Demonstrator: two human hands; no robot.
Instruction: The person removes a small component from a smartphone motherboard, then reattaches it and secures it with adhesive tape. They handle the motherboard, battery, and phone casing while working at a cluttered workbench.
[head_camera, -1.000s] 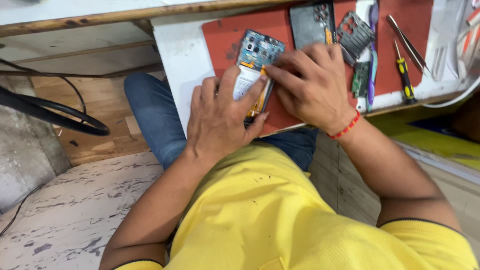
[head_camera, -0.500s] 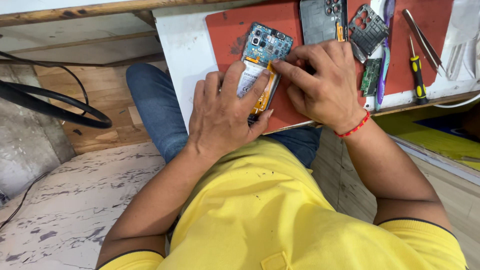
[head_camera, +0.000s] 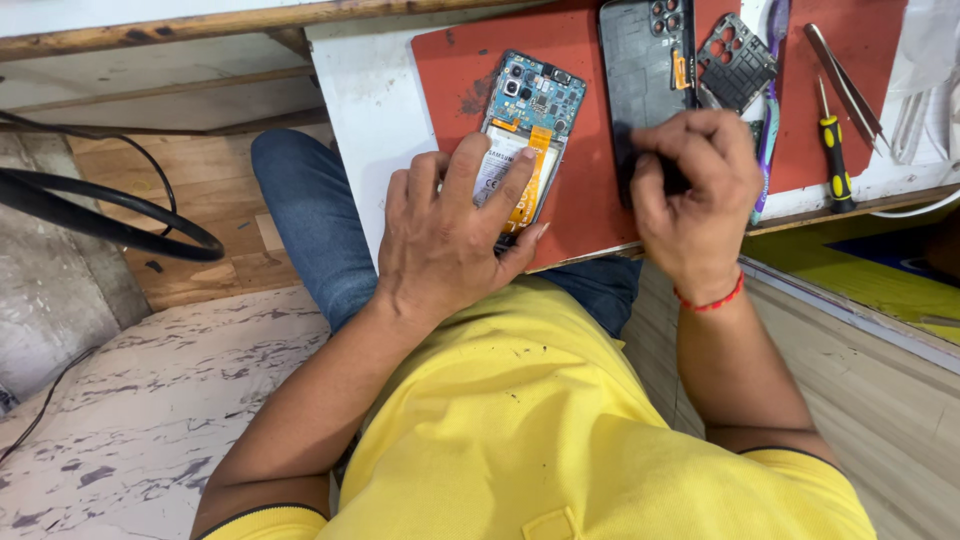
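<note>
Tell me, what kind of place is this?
Probably a phone repair bench. An opened phone with its circuit board showing lies on a red work mat under the left hand. The right hand rests on a removed back cover, beside a small screwdriver and tweezers.

Apparently white battery label (head_camera: 497, 170) under fingers (head_camera: 462, 180)

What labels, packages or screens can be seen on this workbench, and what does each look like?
Battery label: pale rectangular sticker on the battery of the opened phone, on the red mat, partly under the left hand; small dark print, an orange strip beside it.
No package and no lit screen shows; the dark back cover under the right hand is plain.
</note>
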